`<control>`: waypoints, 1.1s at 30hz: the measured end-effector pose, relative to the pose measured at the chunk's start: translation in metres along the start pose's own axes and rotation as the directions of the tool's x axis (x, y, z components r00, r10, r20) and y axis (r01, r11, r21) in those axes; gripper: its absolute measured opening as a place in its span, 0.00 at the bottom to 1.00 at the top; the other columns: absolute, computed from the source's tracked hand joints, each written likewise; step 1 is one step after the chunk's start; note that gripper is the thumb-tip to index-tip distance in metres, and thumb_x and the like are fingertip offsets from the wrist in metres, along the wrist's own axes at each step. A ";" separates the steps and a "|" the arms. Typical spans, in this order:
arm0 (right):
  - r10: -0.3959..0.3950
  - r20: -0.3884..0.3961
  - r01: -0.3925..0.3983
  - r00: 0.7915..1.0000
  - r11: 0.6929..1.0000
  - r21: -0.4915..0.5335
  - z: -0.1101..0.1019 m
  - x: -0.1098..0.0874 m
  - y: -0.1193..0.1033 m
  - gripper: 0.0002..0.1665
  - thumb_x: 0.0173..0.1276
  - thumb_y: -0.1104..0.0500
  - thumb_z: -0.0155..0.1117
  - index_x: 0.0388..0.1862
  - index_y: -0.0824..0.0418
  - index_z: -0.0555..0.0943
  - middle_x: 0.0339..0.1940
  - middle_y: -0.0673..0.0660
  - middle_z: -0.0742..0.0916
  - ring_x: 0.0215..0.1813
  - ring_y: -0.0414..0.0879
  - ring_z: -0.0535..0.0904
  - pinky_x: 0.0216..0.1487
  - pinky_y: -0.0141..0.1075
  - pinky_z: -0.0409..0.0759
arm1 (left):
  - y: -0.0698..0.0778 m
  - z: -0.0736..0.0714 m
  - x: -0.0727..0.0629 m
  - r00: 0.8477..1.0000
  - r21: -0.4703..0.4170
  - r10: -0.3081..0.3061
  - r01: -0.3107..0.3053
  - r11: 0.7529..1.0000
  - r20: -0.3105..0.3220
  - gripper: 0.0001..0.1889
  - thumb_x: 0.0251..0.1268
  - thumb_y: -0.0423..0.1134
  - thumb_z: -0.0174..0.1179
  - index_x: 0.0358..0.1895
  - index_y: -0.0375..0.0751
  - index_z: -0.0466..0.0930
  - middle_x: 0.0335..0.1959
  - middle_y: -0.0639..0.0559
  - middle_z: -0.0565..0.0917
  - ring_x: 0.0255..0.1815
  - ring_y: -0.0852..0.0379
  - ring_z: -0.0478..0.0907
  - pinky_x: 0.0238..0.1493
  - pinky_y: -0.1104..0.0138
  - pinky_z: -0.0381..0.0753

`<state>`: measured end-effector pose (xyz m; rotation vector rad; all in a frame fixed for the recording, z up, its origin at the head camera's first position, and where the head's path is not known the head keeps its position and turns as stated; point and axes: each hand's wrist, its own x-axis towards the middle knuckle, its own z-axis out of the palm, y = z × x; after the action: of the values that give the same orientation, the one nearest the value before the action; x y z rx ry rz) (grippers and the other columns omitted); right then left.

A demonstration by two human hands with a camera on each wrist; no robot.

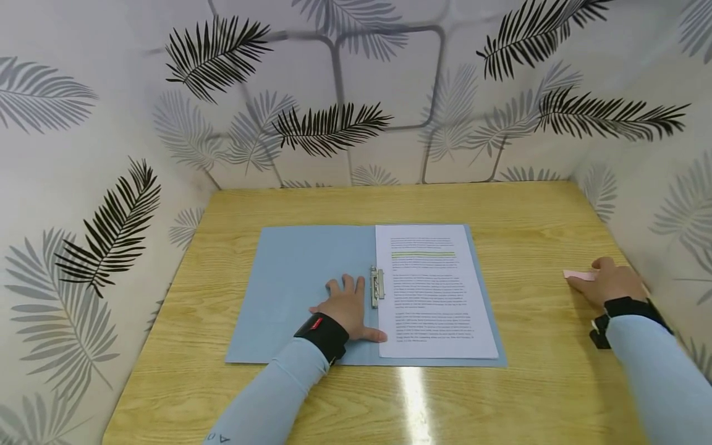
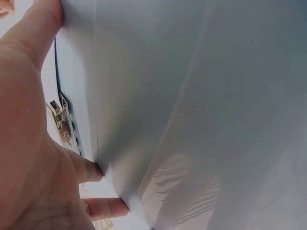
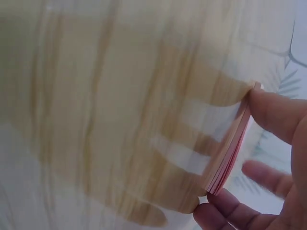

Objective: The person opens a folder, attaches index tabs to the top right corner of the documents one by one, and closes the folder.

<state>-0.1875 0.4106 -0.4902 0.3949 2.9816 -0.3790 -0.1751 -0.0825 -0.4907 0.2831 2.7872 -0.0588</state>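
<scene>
A light blue clip folder (image 1: pixel 308 266) lies opened flat on the table. Printed sheets (image 1: pixel 434 309) rest on its right half, one line marked in yellow-green, beside a metal clip (image 1: pixel 377 287) at the spine. With fingers spread, my left hand (image 1: pixel 342 309) rests on the folder left of the clip, its thumb reaching the sheets' left edge. At the table's right side my right hand (image 1: pixel 612 284) holds a pad of pink sticky notes (image 3: pixel 232 148). In the right wrist view the thumb is at one end of the pad and fingertips at the other.
The wood-grain table (image 1: pixel 534 395) runs back to a leaf-patterned wall covering (image 1: pixel 378 80), which also rises along the left and right sides. Near the front edge a light reflection shines on the tabletop.
</scene>
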 end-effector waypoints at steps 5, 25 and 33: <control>-0.053 0.040 0.053 0.998 0.999 0.000 0.005 -0.003 -0.011 0.42 0.66 0.34 0.56 0.49 0.75 0.73 0.35 0.77 0.79 0.35 0.68 0.74 0.34 0.55 0.72 | 0.000 0.001 -0.001 1.000 0.001 0.002 -0.002 1.000 -0.002 0.71 0.25 0.82 0.61 0.77 0.46 0.46 0.74 0.38 0.52 0.69 0.33 0.53 0.35 0.33 0.74; -0.254 0.142 0.183 0.957 0.905 0.383 0.022 -0.040 -0.088 0.26 0.70 0.52 0.60 0.53 0.74 0.72 0.37 0.63 0.82 0.32 0.48 0.79 0.31 0.37 0.75 | -0.009 0.010 -0.016 0.967 -0.108 0.041 -0.070 0.992 -0.253 0.57 0.41 0.77 0.61 0.72 0.43 0.63 0.73 0.36 0.58 0.73 0.36 0.51 0.57 0.33 0.61; -0.381 0.120 0.268 0.917 0.811 0.520 0.033 -0.080 -0.148 0.16 0.73 0.54 0.58 0.49 0.66 0.78 0.35 0.57 0.83 0.35 0.49 0.74 0.32 0.36 0.73 | 0.011 0.004 -0.034 0.826 -0.199 0.270 -0.410 0.890 -0.494 0.36 0.62 0.55 0.62 0.68 0.37 0.67 0.64 0.41 0.71 0.66 0.45 0.66 0.61 0.54 0.70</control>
<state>-0.1485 0.2443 -0.4762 -0.1338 2.6893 -1.1561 -0.1403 -0.0786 -0.4836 0.8127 3.0837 0.5888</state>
